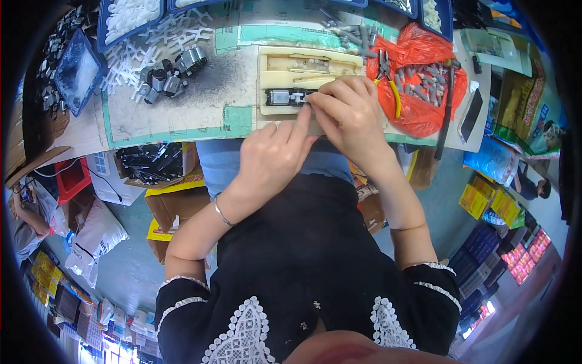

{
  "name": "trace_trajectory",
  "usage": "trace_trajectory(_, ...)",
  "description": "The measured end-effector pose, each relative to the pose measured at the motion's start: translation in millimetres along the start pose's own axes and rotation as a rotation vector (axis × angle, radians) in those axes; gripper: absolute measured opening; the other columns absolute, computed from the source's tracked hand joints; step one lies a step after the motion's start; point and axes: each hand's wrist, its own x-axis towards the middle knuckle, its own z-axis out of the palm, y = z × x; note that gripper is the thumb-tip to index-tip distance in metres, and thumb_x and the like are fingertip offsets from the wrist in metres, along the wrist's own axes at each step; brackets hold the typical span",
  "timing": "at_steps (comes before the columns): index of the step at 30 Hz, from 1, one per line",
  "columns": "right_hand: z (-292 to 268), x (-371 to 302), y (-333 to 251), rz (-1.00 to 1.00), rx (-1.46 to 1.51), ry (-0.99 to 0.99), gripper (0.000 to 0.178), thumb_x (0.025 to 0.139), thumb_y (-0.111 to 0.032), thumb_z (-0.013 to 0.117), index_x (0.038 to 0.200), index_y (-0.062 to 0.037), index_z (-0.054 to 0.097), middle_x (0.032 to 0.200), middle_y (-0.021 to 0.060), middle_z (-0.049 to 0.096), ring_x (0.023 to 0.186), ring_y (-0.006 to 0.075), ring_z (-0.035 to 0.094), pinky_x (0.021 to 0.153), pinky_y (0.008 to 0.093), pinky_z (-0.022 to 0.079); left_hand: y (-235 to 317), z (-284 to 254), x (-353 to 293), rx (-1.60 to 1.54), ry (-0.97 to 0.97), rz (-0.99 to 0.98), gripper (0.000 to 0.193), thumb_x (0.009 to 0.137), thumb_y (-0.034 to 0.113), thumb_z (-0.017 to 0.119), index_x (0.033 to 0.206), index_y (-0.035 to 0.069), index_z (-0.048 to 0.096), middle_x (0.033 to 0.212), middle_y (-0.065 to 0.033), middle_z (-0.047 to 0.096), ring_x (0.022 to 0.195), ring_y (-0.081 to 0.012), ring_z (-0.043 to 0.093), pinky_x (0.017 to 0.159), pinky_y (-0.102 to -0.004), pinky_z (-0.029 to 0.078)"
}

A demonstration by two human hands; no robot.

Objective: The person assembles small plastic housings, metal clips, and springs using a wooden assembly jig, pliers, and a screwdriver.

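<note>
A small black housing point(269, 97) with a silver-grey block and a light grey piece in it lies in the lower slot of a cream fixture point(357, 59) on the bench. My right hand point(350, 112) is over the fixture's right side, thumb and index finger pinched at the right end of the housing. What they pinch is too small and hidden to name. My left hand point(274, 150) is at the fixture's front edge, its index finger stretched out to the housing's right end by my right fingertips. Its thumb stands apart and the other fingers are bent; I see nothing held in it.
White Y-shaped parts point(130, 64) and black-and-silver assemblies point(163, 79) lie left. On the right, yellow-handled pliers point(397, 100) rest by a red plastic bag point(418, 124) of grey parts, near a black rod point(447, 112) and a phone point(470, 115). Blue bins point(130, 27) line the back.
</note>
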Motion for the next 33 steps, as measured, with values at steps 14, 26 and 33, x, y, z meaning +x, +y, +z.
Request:
trace_trajectory(14, -65.8, 61.1, 60.8, 0.298, 0.201, 0.235, 0.026, 0.076, -0.018, 0.068, 0.099, -0.0040, 0.066, 0.093, 0.0129, 0.065, 0.091, 0.0285, 0.058, 0.083, 0.0369, 0.044, -28.0, -10.9, 11.4, 0.088, 0.187, 0.031, 0.032, 0.074, 0.015, 0.072, 0.103, 0.004, 0.065, 0.052, -0.0019, 0.049, 0.043, -0.0186, 0.049, 0.043, -0.0312, 0.038)
trace_trajectory(26, -38.5, 119.6, 147.6, 0.117, -0.564, 0.126, 0.008, 0.074, -0.013, 0.061, 0.075, -0.0073, 0.067, 0.073, 0.0109, 0.065, 0.081, 0.0281, 0.058, 0.073, 0.0415, 0.038, -76.8, -73.1, 38.5, -0.278, 0.345, -0.144, 0.025, 0.079, 0.012, 0.066, 0.101, 0.001, 0.065, 0.065, -0.0108, 0.059, 0.053, -0.0219, 0.058, 0.049, -0.0317, 0.046)
trace_trajectory(33, -45.9, 115.3, 148.3, 0.091, -0.602, 0.199, 0.007, 0.079, -0.010, 0.060, 0.080, -0.0062, 0.066, 0.079, 0.0102, 0.065, 0.081, 0.0268, 0.059, 0.075, 0.0400, 0.038, -200.4, -124.2, 106.6, 0.534, 0.261, -0.350, 0.016, 0.080, 0.019, 0.062, 0.086, 0.005, 0.069, 0.083, -0.0125, 0.063, 0.072, -0.0297, 0.064, 0.064, -0.0390, 0.051)
